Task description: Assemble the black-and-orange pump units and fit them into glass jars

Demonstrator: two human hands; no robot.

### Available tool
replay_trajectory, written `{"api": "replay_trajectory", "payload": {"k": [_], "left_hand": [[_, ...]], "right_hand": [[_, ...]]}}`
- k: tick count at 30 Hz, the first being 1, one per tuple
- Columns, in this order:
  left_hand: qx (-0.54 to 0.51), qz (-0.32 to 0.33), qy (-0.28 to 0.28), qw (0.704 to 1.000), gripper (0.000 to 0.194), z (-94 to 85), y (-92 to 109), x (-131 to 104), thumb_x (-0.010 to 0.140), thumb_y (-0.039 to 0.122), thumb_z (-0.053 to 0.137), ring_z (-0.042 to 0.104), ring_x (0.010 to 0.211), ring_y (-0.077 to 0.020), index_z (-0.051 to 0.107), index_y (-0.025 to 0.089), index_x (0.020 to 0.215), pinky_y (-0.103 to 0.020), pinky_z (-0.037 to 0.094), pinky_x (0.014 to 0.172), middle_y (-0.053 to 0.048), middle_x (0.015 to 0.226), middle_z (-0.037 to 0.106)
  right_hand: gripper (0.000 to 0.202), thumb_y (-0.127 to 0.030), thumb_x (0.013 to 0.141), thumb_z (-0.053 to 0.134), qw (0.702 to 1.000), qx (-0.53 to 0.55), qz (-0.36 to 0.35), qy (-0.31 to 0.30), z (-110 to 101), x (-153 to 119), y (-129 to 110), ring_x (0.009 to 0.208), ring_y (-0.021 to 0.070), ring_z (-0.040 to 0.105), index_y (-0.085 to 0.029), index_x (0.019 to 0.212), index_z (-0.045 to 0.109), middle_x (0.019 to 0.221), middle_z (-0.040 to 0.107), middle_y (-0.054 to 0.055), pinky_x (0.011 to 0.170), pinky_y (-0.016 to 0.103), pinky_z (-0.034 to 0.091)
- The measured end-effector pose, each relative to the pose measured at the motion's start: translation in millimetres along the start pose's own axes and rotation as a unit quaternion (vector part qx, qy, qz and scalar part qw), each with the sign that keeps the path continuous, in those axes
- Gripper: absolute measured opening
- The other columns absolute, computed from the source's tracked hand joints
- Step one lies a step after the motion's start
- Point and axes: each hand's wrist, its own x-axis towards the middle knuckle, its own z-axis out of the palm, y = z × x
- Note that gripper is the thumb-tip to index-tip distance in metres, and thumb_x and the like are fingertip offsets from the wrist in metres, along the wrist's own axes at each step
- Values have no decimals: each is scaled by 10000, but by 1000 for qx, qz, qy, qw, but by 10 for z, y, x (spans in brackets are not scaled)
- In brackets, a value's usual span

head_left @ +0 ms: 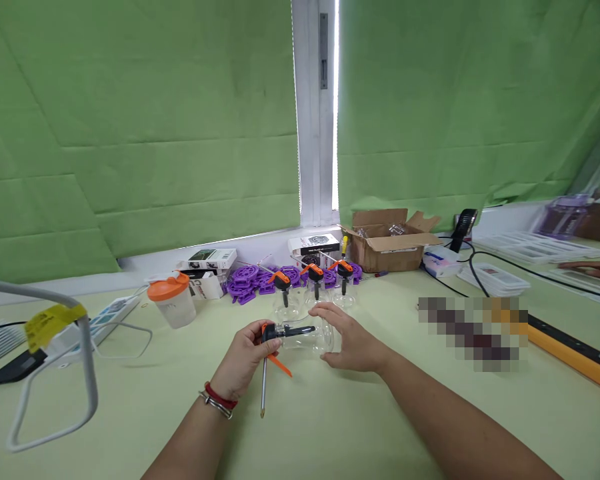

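A clear bottle [307,341] lies tilted on its side between my hands, above the table. My left hand [247,357] grips its black cap [269,333], fingers and thumb wrapped round it. From the cap stick out an orange lever [280,365] and a thin metal tube [264,390] with a brass-coloured tip, pointing towards me. A dark stem shows inside the bottle. My right hand [353,339] curves round the bottle's base, thumb below and fingers above. Just beyond stand three similar bottles with black and orange tops [316,272].
Purple plastic parts [245,280] lie behind the bottles, near small boxes [213,260]. An orange-lidded cup [173,300] and a power strip [113,313] are left. At right are an open carton [390,247], cables and a yellow-black bar [575,353]. Another person's hand [593,268] shows far right.
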Motion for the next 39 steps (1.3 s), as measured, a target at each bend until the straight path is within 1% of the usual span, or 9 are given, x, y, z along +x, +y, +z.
{"api": "replay_trajectory", "payload": {"k": [10, 16, 20, 24, 28, 32, 34, 36, 39], "left_hand": [[-14, 2, -6, 1000, 327, -31, -63, 40, 614, 269, 751, 529, 692, -124, 639, 170, 905, -279, 478, 695, -4, 769, 586], [-14, -8, -8, 1000, 338, -14, -41, 22, 604, 269, 755, 527, 686, -121, 628, 160, 897, -277, 472, 693, 0, 754, 579], [-6, -10, -5, 1000, 356, -9, -40, 20, 595, 269, 755, 531, 685, -119, 622, 158, 906, -272, 455, 701, 5, 750, 588], [19, -15, -2, 1000, 367, 24, -50, 29, 560, 261, 770, 521, 678, -114, 629, 155, 881, -242, 427, 667, 12, 737, 590], [27, -18, 3, 999, 356, 57, -69, 32, 540, 271, 778, 516, 666, -115, 637, 156, 846, -230, 415, 637, 14, 718, 593], [14, -14, 17, 1000, 310, 31, -73, 40, 572, 295, 759, 544, 674, -129, 639, 145, 816, -262, 441, 693, 0, 705, 607], [-4, -12, 28, 1000, 295, 2, -74, 47, 579, 298, 757, 551, 684, -132, 639, 141, 799, -272, 450, 716, -6, 714, 613], [-19, -12, 24, 999, 289, -22, -78, 55, 584, 297, 755, 552, 694, -132, 641, 141, 799, -274, 454, 724, -11, 727, 618], [-19, -12, 16, 1000, 289, -39, -87, 62, 586, 288, 757, 545, 694, -125, 646, 142, 810, -261, 452, 713, -11, 732, 621]], "right_hand": [[743, -205, 603, 740, 971, 226, 73, 9, 88, -6, 203, 1171, 214, 468, -261, 1254, 387, 1272, 485, 88, 1007, 411, 352], [543, -449, 730, 643, 925, 349, 151, 29, 122, 38, 198, 951, 191, 582, -232, 1199, 475, 1183, 548, 100, 794, 354, 483], [611, -605, 785, 477, 916, 334, 219, 27, 172, 69, 213, 751, 156, 612, -187, 1232, 473, 1174, 551, 131, 589, 276, 475], [687, -706, 781, 321, 915, 313, 254, 21, 247, 74, 315, 484, 109, 521, -119, 1040, 565, 778, 656, 95, 428, 225, 370], [736, -738, 778, 201, 905, 311, 289, 15, 280, 71, 365, 383, 90, 420, -108, 819, 580, 491, 562, 40, 386, 206, 303], [629, -654, 807, 371, 881, 387, 271, 9, 201, 61, 277, 624, 134, 592, -164, 1184, 487, 1005, 618, 128, 495, 242, 427], [652, -530, 781, 553, 876, 420, 238, -7, 142, 46, 223, 809, 158, 618, -290, 1339, 318, 1340, 403, 124, 623, 287, 479], [758, -397, 733, 668, 879, 427, 209, -26, 100, 28, 194, 907, 175, 606, -358, 1367, 254, 1443, 243, 106, 724, 320, 482], [790, -338, 708, 701, 883, 421, 205, -36, 95, 10, 217, 915, 190, 609, -358, 1368, 268, 1422, 279, 122, 750, 335, 479]]}}
